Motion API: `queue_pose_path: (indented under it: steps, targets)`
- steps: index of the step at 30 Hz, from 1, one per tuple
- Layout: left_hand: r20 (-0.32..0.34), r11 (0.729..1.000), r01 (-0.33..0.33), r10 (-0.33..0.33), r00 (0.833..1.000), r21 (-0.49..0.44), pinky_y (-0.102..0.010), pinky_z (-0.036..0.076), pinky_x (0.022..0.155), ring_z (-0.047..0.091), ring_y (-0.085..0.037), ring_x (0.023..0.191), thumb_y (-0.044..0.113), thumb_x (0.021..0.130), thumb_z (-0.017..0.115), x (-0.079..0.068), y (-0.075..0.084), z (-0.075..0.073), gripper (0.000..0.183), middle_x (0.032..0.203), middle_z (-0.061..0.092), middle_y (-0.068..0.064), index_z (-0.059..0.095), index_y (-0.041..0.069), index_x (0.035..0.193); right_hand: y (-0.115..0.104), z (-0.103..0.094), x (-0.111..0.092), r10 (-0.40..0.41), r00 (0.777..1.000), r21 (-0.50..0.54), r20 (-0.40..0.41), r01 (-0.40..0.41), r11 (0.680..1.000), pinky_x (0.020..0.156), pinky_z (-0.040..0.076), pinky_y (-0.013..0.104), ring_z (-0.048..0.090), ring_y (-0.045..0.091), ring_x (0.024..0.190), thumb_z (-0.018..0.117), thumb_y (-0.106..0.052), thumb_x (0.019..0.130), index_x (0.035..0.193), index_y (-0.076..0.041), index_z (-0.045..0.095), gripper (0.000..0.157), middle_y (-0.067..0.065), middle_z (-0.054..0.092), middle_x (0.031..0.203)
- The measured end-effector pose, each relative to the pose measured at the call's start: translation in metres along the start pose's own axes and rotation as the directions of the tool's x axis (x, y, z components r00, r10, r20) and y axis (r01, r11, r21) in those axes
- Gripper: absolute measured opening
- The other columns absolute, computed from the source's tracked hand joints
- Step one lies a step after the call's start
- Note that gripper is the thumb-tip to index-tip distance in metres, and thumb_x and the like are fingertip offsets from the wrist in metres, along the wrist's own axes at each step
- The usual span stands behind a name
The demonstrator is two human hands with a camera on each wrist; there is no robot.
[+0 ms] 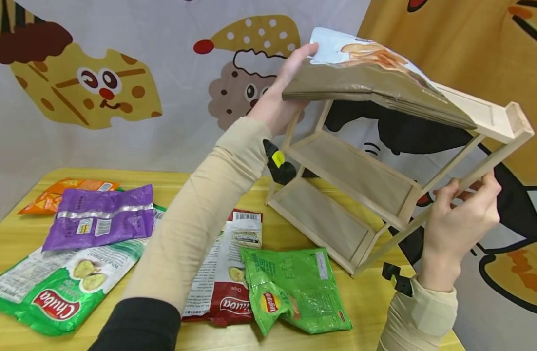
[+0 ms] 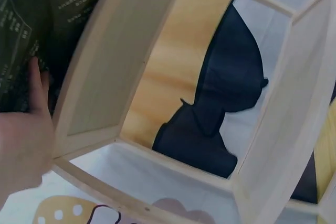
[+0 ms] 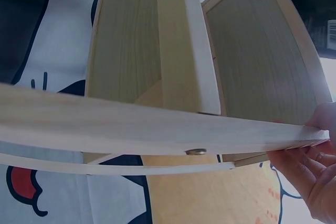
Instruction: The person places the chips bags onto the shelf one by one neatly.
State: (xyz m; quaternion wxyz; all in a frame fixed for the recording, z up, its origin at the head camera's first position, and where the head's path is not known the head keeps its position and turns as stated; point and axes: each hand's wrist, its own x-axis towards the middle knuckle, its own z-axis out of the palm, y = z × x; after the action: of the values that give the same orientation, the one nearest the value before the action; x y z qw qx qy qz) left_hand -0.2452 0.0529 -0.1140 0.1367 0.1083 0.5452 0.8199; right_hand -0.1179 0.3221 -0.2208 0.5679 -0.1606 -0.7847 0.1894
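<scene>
My left hand (image 1: 282, 92) holds a large brown and white snack bag (image 1: 373, 85) by its left end, thumb at the edge. The bag lies slanted over the top of a pale wooden shelf rack (image 1: 356, 168). A finger lies on the bag's dark printed side (image 2: 58, 19) in the left wrist view. On the rack's right side, my right hand (image 1: 463, 224) grips an upright post. The right wrist view shows that hand (image 3: 312, 169) pinching the wooden bar (image 3: 247, 135). The rack looks tilted, and its two lower shelves hold nothing.
On the yellow wood-grain table (image 1: 373, 312) lie a green bag (image 1: 299, 287), a red and white bag (image 1: 211, 287), a purple bag (image 1: 106, 214), an orange bag (image 1: 49, 197) and a green and white Chuba bag (image 1: 71, 287). A cartoon-printed cloth (image 1: 176, 97) hangs behind.
</scene>
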Motion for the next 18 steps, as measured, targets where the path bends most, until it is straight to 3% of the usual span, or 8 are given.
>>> queue_pose_path:
  steps: [2, 3, 5, 7, 11, 15, 17, 18]
  targets:
    - [-0.053, 0.993, 0.099, -0.095, 0.994, 0.071, -0.024, 0.041, 0.090, 0.047, -0.009, 0.105, 0.046, 0.091, 0.054, 0.008, -0.002, -0.003, 0.030, 0.120, 0.047, 0.009, 0.048, 0.037, 0.119, -0.001, 0.000, -0.001, -0.004, 1.000, 0.007, -0.004, 0.004, 1.000, 0.074, 0.039, -0.002, 0.034, -0.022, 0.078, 0.045, -0.030, 0.096, 0.130, -0.022, 0.051, 0.035, 0.018, 0.065, 0.113]
    - [-0.091, 0.988, 0.157, -0.157, 0.983, -0.007, -0.024, 0.041, 0.093, 0.049, -0.008, 0.106, 0.053, 0.086, 0.057, 0.014, -0.001, -0.002, 0.032, 0.114, 0.050, 0.007, 0.051, 0.034, 0.112, -0.001, 0.000, -0.001, -0.008, 1.000, 0.009, -0.006, 0.009, 1.000, 0.074, 0.039, -0.003, 0.034, -0.022, 0.078, 0.045, -0.030, 0.096, 0.130, -0.021, 0.051, 0.035, 0.018, 0.065, 0.113]
    - [-0.131, 0.978, 0.210, -0.209, 0.969, -0.010, -0.027, 0.043, 0.094, 0.051, -0.010, 0.105, 0.054, 0.084, 0.060, 0.022, 0.001, -0.003, 0.031, 0.113, 0.052, 0.007, 0.055, 0.034, 0.107, -0.001, 0.000, -0.001, -0.016, 1.000, 0.015, -0.009, 0.016, 1.000, 0.073, 0.039, -0.003, 0.034, -0.022, 0.077, 0.045, -0.030, 0.096, 0.129, -0.021, 0.051, 0.035, 0.019, 0.065, 0.112]
    - [-0.144, 0.974, 0.226, -0.219, 0.965, 0.028, -0.032, 0.044, 0.093, 0.052, -0.012, 0.104, 0.054, 0.086, 0.059, 0.029, 0.003, -0.005, 0.029, 0.113, 0.053, 0.007, 0.057, 0.035, 0.108, -0.002, 0.001, -0.001, -0.021, 1.000, 0.018, -0.008, 0.021, 1.000, 0.073, 0.038, -0.003, 0.034, -0.022, 0.078, 0.045, -0.030, 0.096, 0.129, -0.021, 0.051, 0.035, 0.019, 0.065, 0.112]
    - [-0.131, 0.987, 0.127, -0.113, 0.985, 0.100, -0.028, 0.048, 0.084, 0.056, -0.012, 0.092, 0.043, 0.093, 0.055, 0.039, 0.013, -0.007, 0.030, 0.117, 0.061, 0.005, 0.061, 0.029, 0.118, -0.003, 0.002, 0.000, -0.020, 1.000, 0.021, -0.005, 0.020, 1.000, 0.073, 0.038, -0.003, 0.034, -0.022, 0.078, 0.046, -0.030, 0.096, 0.129, -0.021, 0.051, 0.035, 0.018, 0.065, 0.112]
    - [-0.038, 0.987, 0.036, -0.031, 0.999, 0.155, -0.023, 0.051, 0.080, 0.060, -0.013, 0.091, 0.032, 0.096, 0.054, 0.031, 0.024, -0.013, 0.032, 0.122, 0.061, 0.000, 0.055, 0.018, 0.126, -0.002, 0.003, -0.001, -0.012, 1.000, 0.023, -0.006, 0.013, 1.000, 0.073, 0.039, -0.003, 0.035, -0.022, 0.078, 0.046, -0.030, 0.096, 0.129, -0.021, 0.052, 0.035, 0.018, 0.065, 0.112]
    - [0.009, 0.949, -0.010, 0.007, 1.000, 0.314, -0.023, 0.051, 0.085, 0.058, -0.013, 0.103, 0.032, 0.097, 0.051, 0.019, 0.031, -0.017, 0.039, 0.131, 0.053, 0.002, 0.045, 0.021, 0.134, -0.002, 0.003, -0.001, -0.007, 1.000, 0.018, -0.005, 0.007, 1.000, 0.074, 0.039, -0.003, 0.034, -0.022, 0.078, 0.046, -0.030, 0.096, 0.129, -0.021, 0.051, 0.035, 0.017, 0.065, 0.113]
    - [0.033, 0.911, -0.039, 0.027, 0.999, 0.411, -0.024, 0.049, 0.092, 0.055, -0.013, 0.113, 0.033, 0.098, 0.049, 0.015, 0.035, -0.019, 0.043, 0.137, 0.047, 0.004, 0.039, 0.023, 0.139, -0.002, 0.003, -0.001, -0.004, 1.000, 0.015, -0.004, 0.004, 1.000, 0.074, 0.039, -0.003, 0.034, -0.022, 0.078, 0.046, -0.030, 0.096, 0.129, -0.021, 0.051, 0.035, 0.016, 0.065, 0.113]
